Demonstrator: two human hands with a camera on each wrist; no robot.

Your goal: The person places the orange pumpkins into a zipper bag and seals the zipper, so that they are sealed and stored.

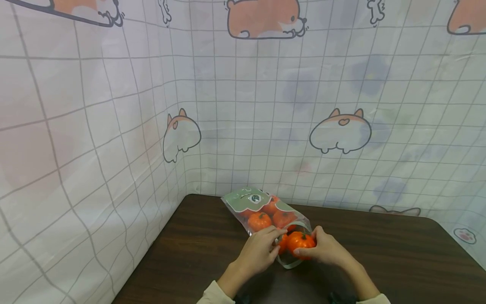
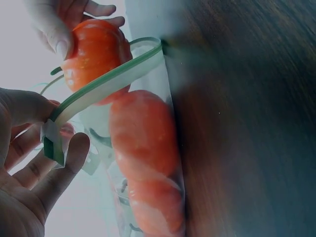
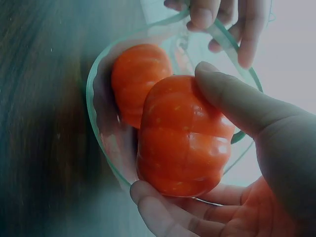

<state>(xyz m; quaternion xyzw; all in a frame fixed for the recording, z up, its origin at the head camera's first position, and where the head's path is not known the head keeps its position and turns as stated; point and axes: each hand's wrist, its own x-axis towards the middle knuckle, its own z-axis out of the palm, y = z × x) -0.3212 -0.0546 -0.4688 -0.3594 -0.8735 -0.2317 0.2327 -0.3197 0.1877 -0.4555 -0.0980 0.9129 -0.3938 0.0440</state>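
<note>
A clear zip bag with a green printed top lies on the table, several small orange pumpkins inside it. Its mouth gapes toward me, edged by a green zip strip. My left hand pinches one end of that strip, as the left wrist view shows closely. In my right hand is a shiny orange toy pumpkin, gripped between thumb and fingers right at the bag's mouth. Another pumpkin sits just behind it, inside the rim. The green stem of the held one points toward the left hand's side.
The dark wooden table stretches out on both sides of the bag. Behind and to the left hangs a white gridded cloth with cartoon dogs, meeting the table's back and left edges.
</note>
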